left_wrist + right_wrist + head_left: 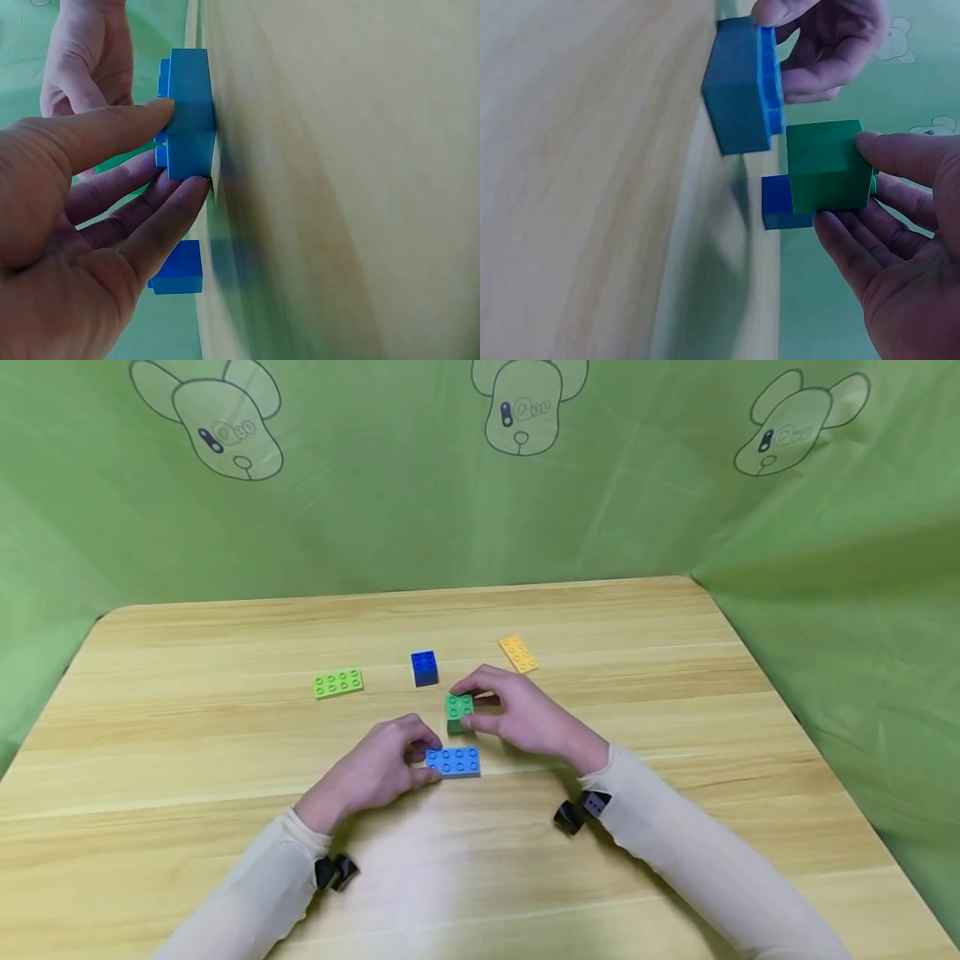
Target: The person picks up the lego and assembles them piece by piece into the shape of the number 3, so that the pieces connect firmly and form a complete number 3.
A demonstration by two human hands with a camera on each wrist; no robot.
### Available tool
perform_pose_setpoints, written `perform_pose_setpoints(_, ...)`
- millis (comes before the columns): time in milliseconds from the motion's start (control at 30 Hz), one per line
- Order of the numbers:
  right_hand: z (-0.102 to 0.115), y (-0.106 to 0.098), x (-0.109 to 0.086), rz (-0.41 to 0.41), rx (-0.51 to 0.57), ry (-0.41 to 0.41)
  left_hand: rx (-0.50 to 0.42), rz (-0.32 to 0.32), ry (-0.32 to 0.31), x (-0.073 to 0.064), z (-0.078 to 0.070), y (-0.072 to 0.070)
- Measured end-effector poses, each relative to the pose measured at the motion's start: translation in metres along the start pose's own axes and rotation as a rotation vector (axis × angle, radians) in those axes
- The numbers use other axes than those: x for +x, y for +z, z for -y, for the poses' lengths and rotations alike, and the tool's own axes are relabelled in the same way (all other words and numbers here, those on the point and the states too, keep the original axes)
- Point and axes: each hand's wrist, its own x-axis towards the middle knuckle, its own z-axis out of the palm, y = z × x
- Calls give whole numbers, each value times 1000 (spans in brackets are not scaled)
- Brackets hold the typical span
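In the head view, my left hand (378, 767) pinches the left end of a light blue eight-stud building brick (457, 762), its studs facing up. The left wrist view has the thumb on the near side of that light blue brick (191, 112) and fingers at its end and far side; it sits on the tabletop. Just behind it, my right hand (517, 712) holds a green four-stud brick (459, 713) between thumb and fingers. From the right wrist, the green brick (829, 165) appears raised off the table, apart from the light blue one.
A dark blue four-stud brick (424, 668) stands behind the green one. Farther left lies a flat lime green plate brick (338, 683), and a flat yellow-orange one (519, 654) lies at the back right. Green cloth (390, 510) hangs behind the wooden table (187, 710).
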Motion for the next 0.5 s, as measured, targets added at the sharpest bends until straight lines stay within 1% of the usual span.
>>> perform_pose_setpoints(133, 5, 0, -6, 12, 15, -18, -4, 3, 11, 0, 1, 0)
perform_pose_setpoints(267, 9, 0, -11, 30, 12, -42, -4, 1, 9, 0, 1, 1)
perform_pose_setpoints(500, 10, -1, -17, 51, 11, -67, 20, 17, 31, 1, 3, -1)
